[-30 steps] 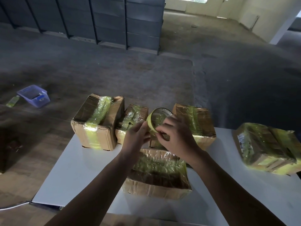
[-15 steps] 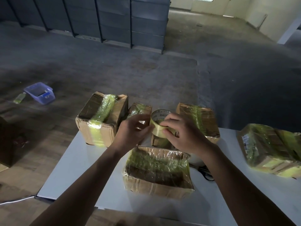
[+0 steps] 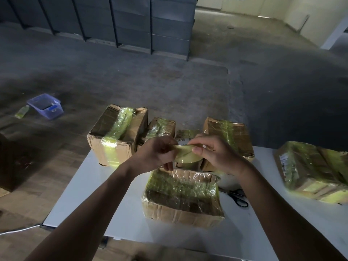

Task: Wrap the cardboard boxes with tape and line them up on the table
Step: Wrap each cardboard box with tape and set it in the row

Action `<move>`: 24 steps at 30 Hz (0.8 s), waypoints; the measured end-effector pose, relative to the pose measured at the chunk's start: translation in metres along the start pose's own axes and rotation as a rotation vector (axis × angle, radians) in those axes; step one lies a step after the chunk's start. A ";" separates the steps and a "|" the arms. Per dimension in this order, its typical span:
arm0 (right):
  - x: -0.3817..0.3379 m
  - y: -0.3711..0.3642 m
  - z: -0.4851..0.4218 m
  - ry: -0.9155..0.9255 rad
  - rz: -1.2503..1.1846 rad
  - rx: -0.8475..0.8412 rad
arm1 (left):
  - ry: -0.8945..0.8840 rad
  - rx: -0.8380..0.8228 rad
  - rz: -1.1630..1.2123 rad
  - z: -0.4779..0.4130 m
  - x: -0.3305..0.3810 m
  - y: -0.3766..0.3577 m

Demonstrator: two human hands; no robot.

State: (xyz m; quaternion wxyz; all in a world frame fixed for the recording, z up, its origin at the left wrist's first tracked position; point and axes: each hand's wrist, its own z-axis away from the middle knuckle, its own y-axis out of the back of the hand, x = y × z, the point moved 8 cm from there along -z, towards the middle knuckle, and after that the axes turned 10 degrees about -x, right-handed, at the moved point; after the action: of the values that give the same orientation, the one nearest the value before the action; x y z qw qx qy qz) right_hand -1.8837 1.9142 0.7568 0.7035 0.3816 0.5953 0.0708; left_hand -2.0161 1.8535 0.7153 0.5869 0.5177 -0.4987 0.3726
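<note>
My right hand (image 3: 216,155) grips a yellowish tape roll (image 3: 185,156) held above the white table (image 3: 90,194). My left hand (image 3: 156,154) pinches the roll's loose tape end at its left edge. Right below the hands lies a cardboard box (image 3: 182,196), its top covered in shiny tape. Behind stand a large taped box (image 3: 116,134), two smaller taped boxes (image 3: 162,127) (image 3: 186,133) and another taped box (image 3: 231,136). A further wrapped box (image 3: 312,170) lies at the table's right.
Black scissors (image 3: 238,197) lie on the table just right of the near box. On the floor to the left sit a blue plastic tub (image 3: 46,106) and a small bottle (image 3: 22,112). Dark shelving (image 3: 131,25) lines the far wall. A white cable (image 3: 18,230) runs by the table's left corner.
The roll has come down from upright to lower and flatter over the near box. My left hand now pinches the tape end at the roll's edge.
</note>
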 end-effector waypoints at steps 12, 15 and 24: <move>0.008 -0.004 -0.001 -0.057 -0.080 -0.038 | 0.076 0.025 0.074 -0.002 -0.009 -0.007; 0.009 -0.003 -0.002 -0.062 -0.095 -0.037 | 0.088 0.054 0.084 -0.002 -0.010 -0.006; 0.012 -0.005 -0.003 -0.081 -0.109 -0.040 | 0.103 0.099 0.132 0.001 -0.011 -0.007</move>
State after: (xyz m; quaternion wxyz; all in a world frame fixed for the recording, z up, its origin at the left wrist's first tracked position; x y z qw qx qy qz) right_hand -1.8843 1.9187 0.7448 0.7374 0.3370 0.5847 0.0290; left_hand -2.0122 1.8520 0.7029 0.5598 0.4923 -0.4816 0.4607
